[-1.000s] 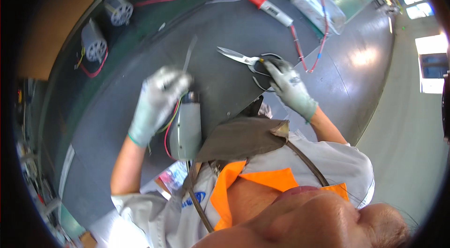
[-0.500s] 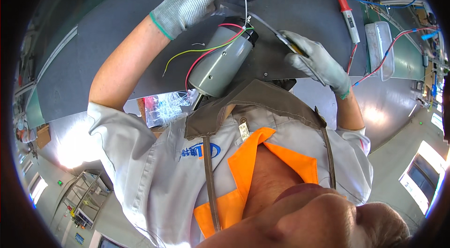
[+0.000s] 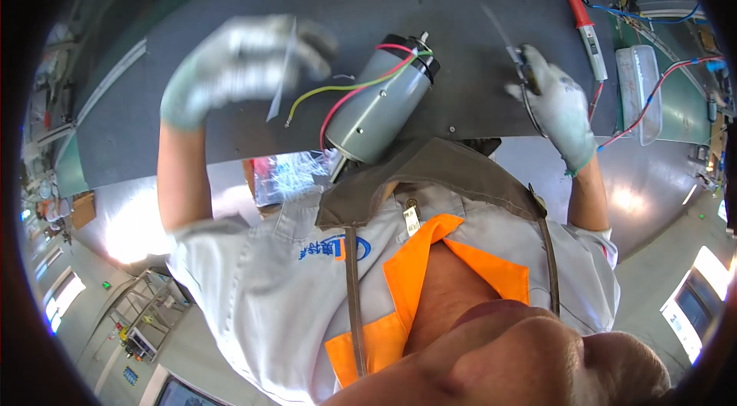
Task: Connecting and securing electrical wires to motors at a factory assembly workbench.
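A grey cylindrical electric motor (image 3: 384, 102) with a black end cap lies tilted on the dark bench in front of me. Red wires (image 3: 335, 105) and a yellow-green wire (image 3: 326, 88) run along it, gathered near the cap. My left hand (image 3: 249, 64), gloved and blurred by motion, is left of the motor, closed on a thin white plastic strip (image 3: 285, 72) like a cable tie tail. To the motor's right, my gloved right hand (image 3: 554, 102) grips slim scissors (image 3: 507, 41), blades pointing away from me; the fingers partly hide the handles.
A red and white pen-shaped tool (image 3: 581, 22) with wires lies at the right. Beside it stands a translucent white tray (image 3: 641, 95). Below the bench edge is a container of white plastic strips (image 3: 288, 175). A small white scrap (image 3: 344, 76) lies beside the motor.
My left hand has moved left and nearer, away from the motor's cap, carrying the white strip. My right hand has drawn right with the scissors. The upright strip at the wires is gone.
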### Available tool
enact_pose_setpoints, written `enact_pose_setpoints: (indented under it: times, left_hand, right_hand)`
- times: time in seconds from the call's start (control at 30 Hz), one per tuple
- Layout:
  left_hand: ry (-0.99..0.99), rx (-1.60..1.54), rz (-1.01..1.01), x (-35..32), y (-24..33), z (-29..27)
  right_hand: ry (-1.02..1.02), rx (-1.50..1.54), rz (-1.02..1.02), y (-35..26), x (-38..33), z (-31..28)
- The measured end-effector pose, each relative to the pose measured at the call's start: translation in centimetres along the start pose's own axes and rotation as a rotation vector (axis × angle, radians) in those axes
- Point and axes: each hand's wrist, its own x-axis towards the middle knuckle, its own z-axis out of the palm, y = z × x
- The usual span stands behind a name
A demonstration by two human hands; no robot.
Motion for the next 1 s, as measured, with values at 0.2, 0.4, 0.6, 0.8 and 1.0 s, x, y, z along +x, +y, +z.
enact_pose_setpoints:
  times: [0.2,0.4,0.6,0.8,1.0]
  left_hand:
    - [0.372,0.513,-0.059,-1.1,-2.3,13.3]
    - [0.772,0.617,0.174,8.1,-3.2,16.0]
    - [0.965,0.177,-0.034,27.9,-13.0,2.1]
    - [0.641,-0.585,-0.142,24.7,-9.8,0.1]
    - [0.457,-0.858,-0.139,21.0,-5.5,5.7]
  right_hand:
    - [-0.336,0.729,-0.043,-0.9,-0.3,3.3]
    - [-0.301,1.176,-0.086,-4.0,4.6,5.6]
    - [0.319,1.226,-0.151,0.0,16.9,4.2]
    - [0.761,1.324,0.127,11.5,7.0,3.4]
    - [0.979,1.541,0.240,25.8,4.8,-0.4]
